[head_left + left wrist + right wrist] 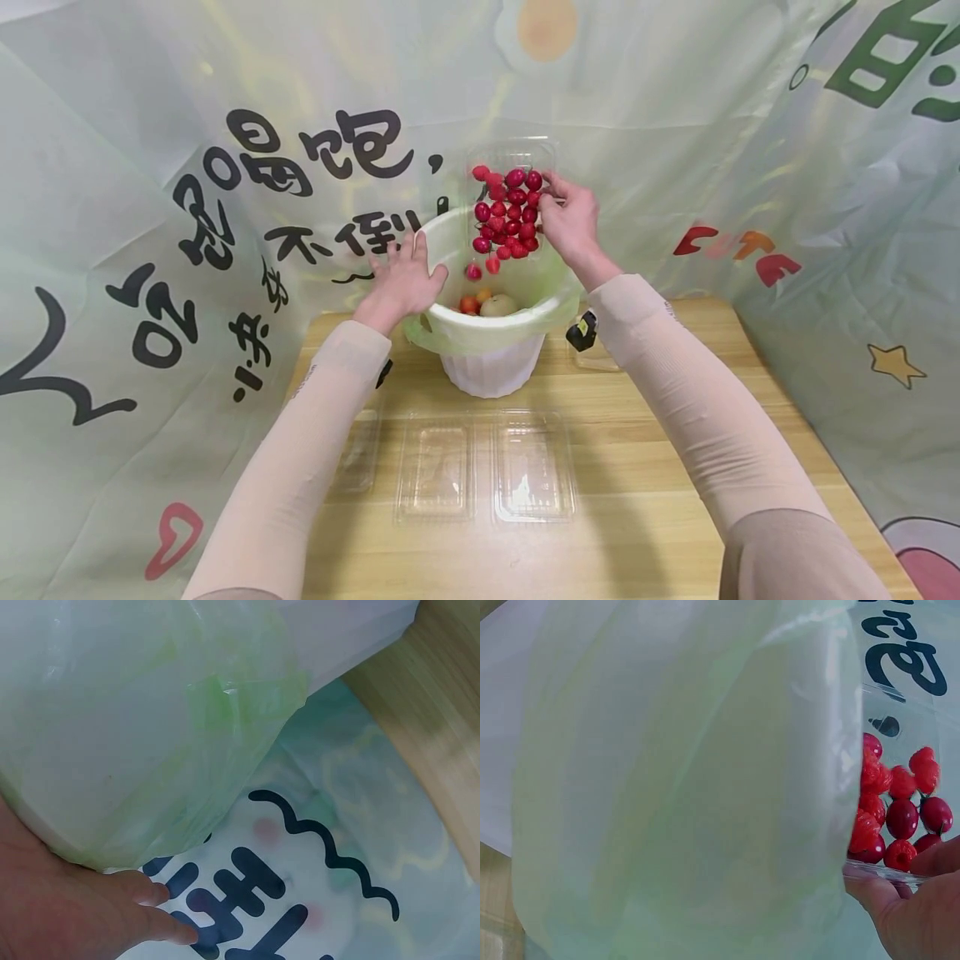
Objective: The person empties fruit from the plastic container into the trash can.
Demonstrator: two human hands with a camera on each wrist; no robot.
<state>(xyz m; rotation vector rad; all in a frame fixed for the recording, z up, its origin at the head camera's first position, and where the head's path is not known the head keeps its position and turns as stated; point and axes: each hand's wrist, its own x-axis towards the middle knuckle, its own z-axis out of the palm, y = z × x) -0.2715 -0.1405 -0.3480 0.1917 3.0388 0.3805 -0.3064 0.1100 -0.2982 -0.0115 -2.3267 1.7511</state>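
Observation:
My right hand [572,218] grips the side edge of a clear plastic fruit box [513,152], tipped over a white bin [491,371]. Cherries [517,197] and raspberries [903,782], all red, lie in the box. Two red pieces, among them a loose raspberry [492,264], appear below its lower edge, above the bin's mouth. A pale green bag [480,337] lines the bin and folds over its rim. Fingers spread, my left hand [407,277] rests at the rim's left side; the left wrist view shows it against the bag. Inside the bin sits a pale round fruit [498,306] beside smaller red and orange ones.
Two clear plastic boxes, a left one [437,471] and a right one [534,467], lie in front of the bin. Another clear box [358,450] is partly behind my left forearm, and one more [596,357] is near my right wrist. Printed cloth [660,142] walls surround the wooden table [637,433].

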